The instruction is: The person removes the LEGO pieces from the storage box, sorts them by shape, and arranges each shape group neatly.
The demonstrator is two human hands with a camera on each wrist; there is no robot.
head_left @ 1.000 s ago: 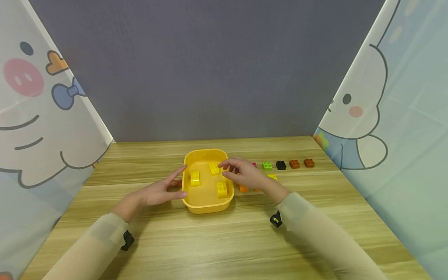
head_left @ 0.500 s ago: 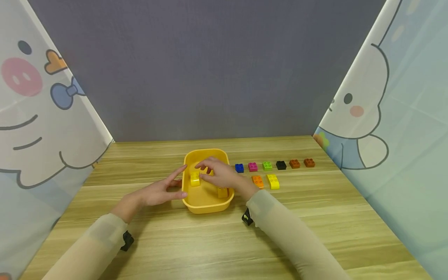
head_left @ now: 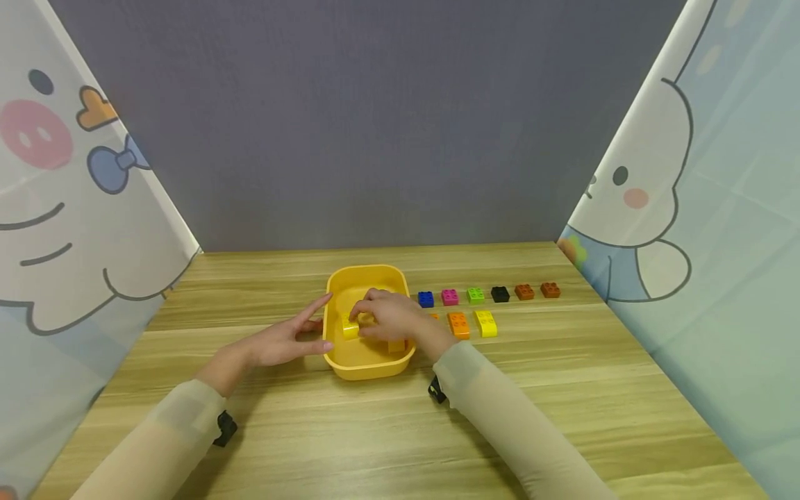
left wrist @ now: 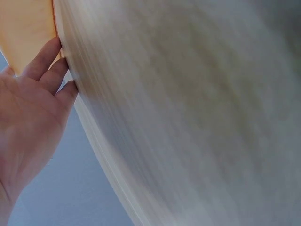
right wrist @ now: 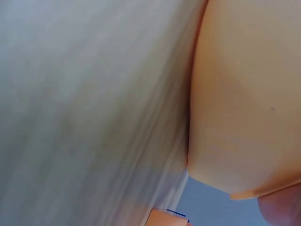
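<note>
A yellow plastic tray (head_left: 369, 373) stands mid-table. My right hand (head_left: 390, 316) reaches over its right side, and thumb and fingers pinch a yellow toy brick (head_left: 351, 329) near the left wall. Part of a second yellow brick, the front right one (head_left: 396, 346), shows under the hand; the back of the tray floor is partly covered by the hand. My left hand (head_left: 284, 342) rests with spread, fairly straight fingers against the tray's left side, thumb at the rim. In the left wrist view, its fingertips touch the tray wall (left wrist: 28, 33). The right wrist view shows mostly the tray's outer wall (right wrist: 244, 103).
Right of the tray lies a back row of bricks: blue (head_left: 426, 299), magenta (head_left: 450, 297), green (head_left: 476, 296), black (head_left: 500, 294) and brownish orange ones (head_left: 524, 292). In front of it lie an orange brick (head_left: 459, 325) and a yellow curved brick (head_left: 485, 323). A grey panel (head_left: 375, 139) stands behind the table.
My right hand has moved left and down into the tray, from its right rim to the left yellow brick, which has shifted and tilted slightly. The left hand has stayed at the tray.
</note>
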